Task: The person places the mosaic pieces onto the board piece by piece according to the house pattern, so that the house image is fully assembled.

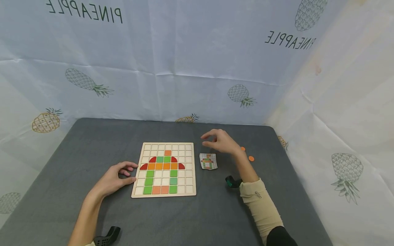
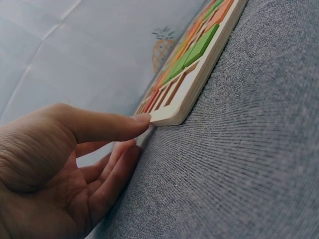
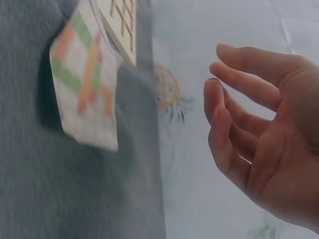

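Observation:
A square wooden grid board (image 1: 187,174) lies on the table, with green, orange and red pieces forming a picture in its cells. At its left side is my left hand (image 1: 114,178); in the left wrist view the thumb (image 2: 112,126) touches the board's corner and the other fingers stay loosely bent. Over the table beyond the board's right side, my right hand (image 1: 223,140) hovers with bent fingers apart and nothing visible between them. Just below it lies a small pattern card (image 1: 208,161), printed with a similar coloured picture.
Two orange round pieces (image 1: 251,158) lie on the grey table (image 1: 172,222) right of my right wrist, one partly covered by it. A pineapple-print curtain (image 1: 191,48) hangs behind the table and along both sides. Dark wrist devices (image 1: 107,235) show on both arms.

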Tool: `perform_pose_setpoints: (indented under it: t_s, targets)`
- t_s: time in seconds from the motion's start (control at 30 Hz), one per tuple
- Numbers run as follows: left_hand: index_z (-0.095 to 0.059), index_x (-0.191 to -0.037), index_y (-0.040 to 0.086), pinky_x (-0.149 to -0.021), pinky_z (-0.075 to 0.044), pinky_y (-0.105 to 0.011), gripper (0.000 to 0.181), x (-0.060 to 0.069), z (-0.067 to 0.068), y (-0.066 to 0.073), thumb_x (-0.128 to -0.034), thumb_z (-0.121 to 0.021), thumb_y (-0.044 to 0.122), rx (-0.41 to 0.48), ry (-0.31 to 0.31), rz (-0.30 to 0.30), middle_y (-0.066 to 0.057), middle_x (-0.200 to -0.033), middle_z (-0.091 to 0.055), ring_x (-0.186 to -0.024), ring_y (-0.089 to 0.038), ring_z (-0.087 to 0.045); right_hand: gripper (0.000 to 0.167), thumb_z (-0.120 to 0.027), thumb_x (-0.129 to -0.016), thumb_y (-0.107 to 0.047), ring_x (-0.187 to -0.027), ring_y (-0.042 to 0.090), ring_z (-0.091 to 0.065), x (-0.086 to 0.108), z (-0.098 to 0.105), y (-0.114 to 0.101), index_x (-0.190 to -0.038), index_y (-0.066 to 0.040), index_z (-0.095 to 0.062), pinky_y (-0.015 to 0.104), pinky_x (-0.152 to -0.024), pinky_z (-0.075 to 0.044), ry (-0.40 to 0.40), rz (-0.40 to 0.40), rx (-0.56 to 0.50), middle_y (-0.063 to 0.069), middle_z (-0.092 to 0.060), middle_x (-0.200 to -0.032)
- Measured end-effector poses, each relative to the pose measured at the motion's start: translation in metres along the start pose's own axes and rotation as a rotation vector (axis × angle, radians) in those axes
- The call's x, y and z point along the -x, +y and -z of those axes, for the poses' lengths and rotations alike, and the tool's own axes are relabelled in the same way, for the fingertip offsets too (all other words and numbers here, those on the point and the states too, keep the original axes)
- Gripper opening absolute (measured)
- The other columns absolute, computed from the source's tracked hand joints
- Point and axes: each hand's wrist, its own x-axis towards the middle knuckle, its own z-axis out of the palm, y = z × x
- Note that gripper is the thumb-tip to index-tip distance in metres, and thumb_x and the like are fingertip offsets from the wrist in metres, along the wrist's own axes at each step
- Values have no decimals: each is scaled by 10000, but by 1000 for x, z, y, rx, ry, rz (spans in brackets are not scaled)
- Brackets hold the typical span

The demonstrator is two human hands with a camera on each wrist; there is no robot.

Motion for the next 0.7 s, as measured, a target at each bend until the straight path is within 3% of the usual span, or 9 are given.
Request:
perform_pose_setpoints:
  t_s: [0.33, 0.4, 0.57, 0.63, 0.7]
  targets:
    - [-677, -1357, 3, -794, -488, -250, 507, -2, 0, 0, -912, -877, 139, -6, 2, 1, -151, -1214, -666, -984, -165, -586, 319, -755, -1035, -203, -511, 76, -430, 38, 29, 22, -1320, -59, -764, 290, -565, -427, 69, -82, 3, 210, -709, -1359]
    - [-677, -1356, 2, -791, -488, -251, 507, -1, 0, 0, -911, -878, 139, -6, 2, -2, -151, -1212, -665, -981, -162, -585, 336, -756, -1036, -217, -575, 167, -565, 45, 33, 28, -1326, -47, -759, 302, -593, -458, 80, -101, 1, 211, -705, -1368]
    - [-683, -1353, 11, -799, -493, -247, 502, 0, 0, 0, -910, -879, 141, -4, 2, 0, -143, -1209, -667, -977, -147, -588, 376, -755, -1039, -245, -742, 388, -687, 63, 40, 43, -1349, -33, -742, 316, -634, -491, 100, -148, 0, 201, -698, -1394]
    - [-683, -1354, 14, -801, -494, -246, 500, 0, 0, 0, -912, -878, 143, -2, 2, -2, -142, -1211, -668, -979, -145, -590, 385, -754, -1040, -246, -633, 316, -631, 70, 43, 50, -1357, -29, -736, 312, -597, -466, 106, -162, -1, 224, -720, -1320]
    - [-682, -1356, 13, -802, -494, -246, 500, 0, 0, 0, -915, -876, 143, 4, 0, -5, -143, -1215, -668, -981, -144, -590, 390, -751, -1042, -241, -514, 238, -553, 76, 46, 58, -1366, -24, -729, 310, -547, -443, 110, -179, -9, 288, -750, -1103]
